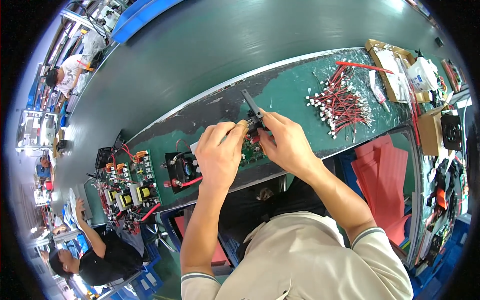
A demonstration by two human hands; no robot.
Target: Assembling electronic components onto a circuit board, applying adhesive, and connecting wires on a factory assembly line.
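Honestly, it's all about the black part [254, 120] sitting right between the two hands, above the desk [295, 85]; its long grey bar [250, 102] points away from the body, far end tipped a bit left; the right hand [287, 139] is the one closer to that bar, index finger against its near end and thumb lower down, so a narrow grip on the part; the left hand [220, 146] comes in from the other side, thumb and fingers pinched on the part's left edge, though the tips hide exactly what's between them; a green board [248, 156] lies just bodyward, mostly covered by the hands; can't tell if the part touches it.
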